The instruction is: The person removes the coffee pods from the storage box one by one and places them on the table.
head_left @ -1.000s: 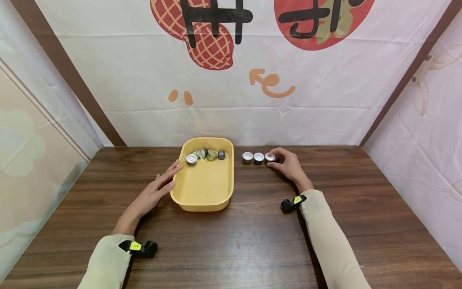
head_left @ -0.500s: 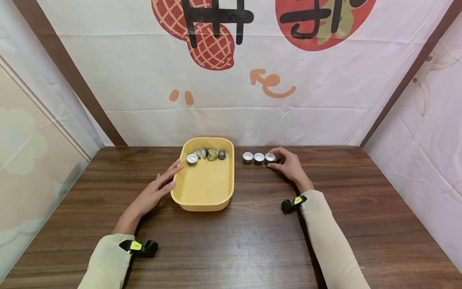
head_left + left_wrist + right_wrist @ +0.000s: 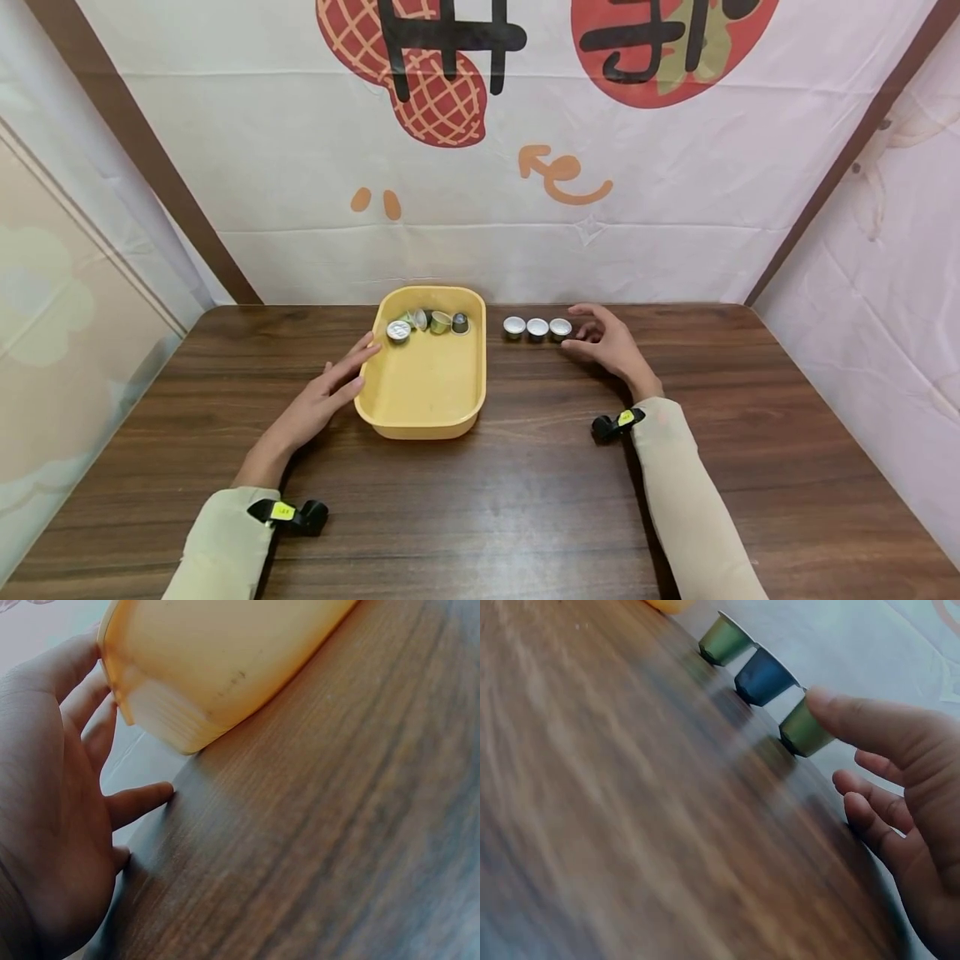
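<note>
Three coffee capsules stand in a row, silver lids up, right of the yellow bin (image 3: 423,387). The right wrist view shows a green capsule (image 3: 726,639), a blue capsule (image 3: 765,677) in the middle and another green capsule (image 3: 804,729) at the end. My right hand (image 3: 613,348) is just right of this end capsule, thumb and index finger parted around its side and holding nothing. The thumb tip overlaps it in the right wrist view. My left hand (image 3: 318,404) rests its extended fingers on the bin's left rim, thumb and fingers spread.
Several more capsules lie at the far end inside the bin, among them a silver-lidded capsule (image 3: 398,331) and a dark capsule (image 3: 460,323). A printed white cloth (image 3: 480,258) hangs behind the wooden table (image 3: 480,517).
My right hand has let go of the end capsule and drawn slightly to the right, its fingers parting. The capsule stays in the row. My left hand and the bin have not moved.
</note>
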A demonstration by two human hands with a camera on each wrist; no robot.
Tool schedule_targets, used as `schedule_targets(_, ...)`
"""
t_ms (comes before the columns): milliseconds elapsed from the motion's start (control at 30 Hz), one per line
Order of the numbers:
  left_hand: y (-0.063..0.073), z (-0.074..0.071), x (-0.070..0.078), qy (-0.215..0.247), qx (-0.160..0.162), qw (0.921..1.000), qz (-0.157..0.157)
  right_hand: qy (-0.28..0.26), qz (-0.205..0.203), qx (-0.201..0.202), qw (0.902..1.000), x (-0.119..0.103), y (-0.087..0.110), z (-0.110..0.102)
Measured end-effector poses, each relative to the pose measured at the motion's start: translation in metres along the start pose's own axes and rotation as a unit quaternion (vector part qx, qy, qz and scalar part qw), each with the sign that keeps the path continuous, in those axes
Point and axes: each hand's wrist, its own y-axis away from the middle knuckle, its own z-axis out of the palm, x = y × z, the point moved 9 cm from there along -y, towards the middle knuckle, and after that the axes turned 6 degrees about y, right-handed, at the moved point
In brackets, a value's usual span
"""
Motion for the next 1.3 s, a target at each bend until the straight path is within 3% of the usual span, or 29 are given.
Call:
schedule_targets(300, -0.004, 0.014, -0.004, 0.008, -0.002, 0.9999, 0.009, 0.038, -0.007, 0.018, 0.9991, 0.001, 0.007, -0.020)
schedule_targets(633, -0.010, 0.014, -0.003, -0.003, -0.004, 1.0000, 0.007, 0.011, -0.007, 0.061, 0.9980, -0.011, 0.003, -0.025)
schedule_targets(833, -0.010, 0.009, -0.002, -0.006, -0.008, 0.9999, 0.007, 0.007, -0.047, 0.078, 0.9958, -0.032, 0.000, -0.021)
schedule_targets(1067, 0.000, 0.001, -0.003, -0.010, 0.002, 0.9999, 0.007, 0.011, -0.130, 0.076, 0.9885, -0.067, -0.011, -0.006)
schedule_targets(1300, -0.003, 0.000, -0.001, -0.009, -0.002, 0.9999, 0.014, 0.014, -0.174, 0.074, 0.9818, -0.090, -0.014, 0.002)
